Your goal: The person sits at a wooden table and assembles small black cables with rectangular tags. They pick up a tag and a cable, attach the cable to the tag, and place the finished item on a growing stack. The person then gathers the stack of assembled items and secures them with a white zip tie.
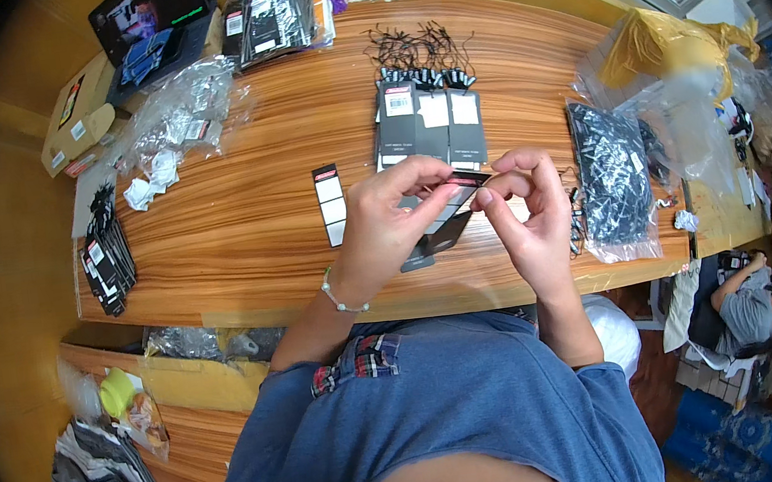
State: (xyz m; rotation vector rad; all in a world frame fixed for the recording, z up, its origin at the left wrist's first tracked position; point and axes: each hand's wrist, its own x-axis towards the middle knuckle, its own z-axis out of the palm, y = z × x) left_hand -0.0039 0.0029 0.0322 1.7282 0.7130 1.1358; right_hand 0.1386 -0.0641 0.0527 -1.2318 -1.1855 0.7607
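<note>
Over the front middle of the table, my left hand [383, 217] pinches a dark hang tag [452, 231] between thumb and fingers. Its lower part hangs tilted below the fingertips. My right hand [533, 223] is closed in a pinch at the tag's upper end; whether a cord is also between those fingers is hidden. Just beyond my hands lie stacks of grey hang tags [431, 134] with white stickers, their black cords [420, 44] spread toward the far side. To the left of my left hand, a narrow strip of white labels [332, 206] lies flat on the table.
A clear bag of black cords [611, 175] lies at the right, near a yellow-taped plastic bundle [670, 42]. More tags [106, 256] stand at the left edge. Crumpled plastic bags [182, 112], a cardboard box [77, 120] and a laptop [153, 29] occupy the back left. Another person [751, 307] sits at far right.
</note>
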